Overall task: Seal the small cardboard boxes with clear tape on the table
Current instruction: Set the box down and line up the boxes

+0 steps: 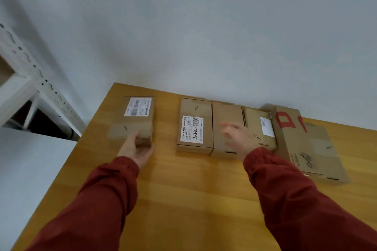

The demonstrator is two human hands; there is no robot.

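cardboard boxes on a wooden table (pixel 183 199), the left hand (pixel 135 149) holding one by its near end.
the left grip is closed round the near short end of the lone box (pixel 132 124), fingers curled about that end. this box sits at the table's left, apart from the others, its long axis running away from the person toward the wall (pixel 204 36), white label (pixel 138 106) at the far end. the right hand (pixel 238 136) is blurred, its grip wide, fingers spread and holding nothing, over the plain box (pixel 225 114) in the middle of a row of three touching boxes; whether it touches cannot be told. the labelled box (pixel 194 128) lies to that box's left and the third box (pixel 259 124) to its right, all lengthwise toward the wall.
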